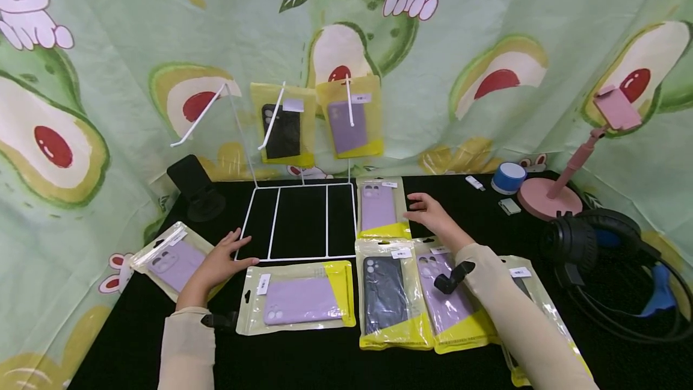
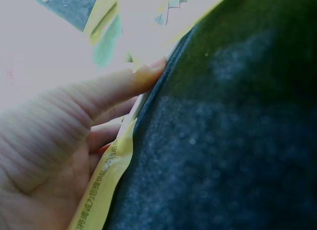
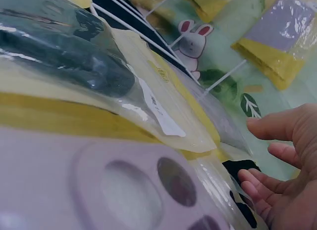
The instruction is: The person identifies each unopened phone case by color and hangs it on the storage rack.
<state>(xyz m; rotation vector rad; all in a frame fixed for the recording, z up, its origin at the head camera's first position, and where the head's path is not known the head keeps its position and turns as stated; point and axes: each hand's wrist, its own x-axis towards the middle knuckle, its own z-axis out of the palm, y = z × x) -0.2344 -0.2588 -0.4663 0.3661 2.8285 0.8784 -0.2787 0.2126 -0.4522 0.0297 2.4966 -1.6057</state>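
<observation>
In the head view, a black bench (image 1: 303,369) carries a white wire rack (image 1: 327,221), with packets of phone cases around its base. The left hand (image 1: 223,260) is empty, its fingers spread beside the rack's front left corner. Its wrist is over the inner end of a slanted lilac packet (image 1: 175,265); whether they touch cannot be told. A sideways lilac packet (image 1: 303,301) lies in front of the rack. The right hand (image 1: 431,215) is empty too, its fingers loosely bent at the right edge of an upright lilac packet (image 1: 379,206). Nearer the person are a dark packet (image 1: 385,294), another lilac packet (image 1: 433,275) and a far-right packet (image 1: 533,278), the last two partly hidden by the right arm. A hanging black packet (image 1: 284,131) and a hanging lilac packet (image 1: 349,128) are up on the prongs. Headphones (image 1: 603,236) and a pink stand (image 1: 549,196) occupy the right side.

In the left wrist view, the thumb lies along the border of a dark, grainy surface, next to a printed yellow strip (image 2: 106,183); contact is unclear.

In the right wrist view, a lilac case (image 3: 131,193) fills the lower foreground, and the right hand's fingers curve loosely, well apart from the thumb.
</observation>
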